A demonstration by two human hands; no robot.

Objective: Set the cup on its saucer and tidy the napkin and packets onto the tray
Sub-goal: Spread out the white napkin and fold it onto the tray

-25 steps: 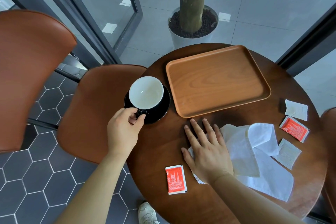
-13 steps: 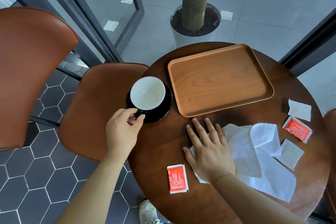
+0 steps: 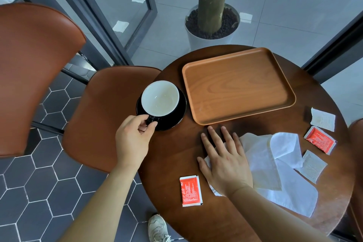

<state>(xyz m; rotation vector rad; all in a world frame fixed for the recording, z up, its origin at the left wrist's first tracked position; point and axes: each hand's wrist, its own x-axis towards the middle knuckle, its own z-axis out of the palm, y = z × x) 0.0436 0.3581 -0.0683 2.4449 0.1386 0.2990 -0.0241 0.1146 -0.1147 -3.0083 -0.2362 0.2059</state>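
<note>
A black cup [image 3: 160, 98] with a white inside stands on its black saucer [image 3: 177, 116] at the round table's left edge. My left hand [image 3: 133, 139] pinches the cup's handle. The wooden tray [image 3: 237, 84] lies bare just right of the saucer. My right hand [image 3: 224, 159] rests flat, fingers spread, on the left end of the crumpled white napkin [image 3: 279, 167]. One red packet [image 3: 191, 190] lies near the front edge, another red packet [image 3: 320, 139] at the right. Two white packets [image 3: 323, 119] [image 3: 313, 166] lie beside it.
The dark round table [image 3: 176, 153] is flanked by a brown leather chair seat [image 3: 110, 112] on the left and a second chair back [image 3: 33, 68] further left. A potted tree trunk [image 3: 213, 17] stands beyond the table. A shoe [image 3: 158, 229] shows below the table edge.
The hands hold the same positions; my left hand keeps its pinch on the cup handle. Only the camera view has shifted slightly.
</note>
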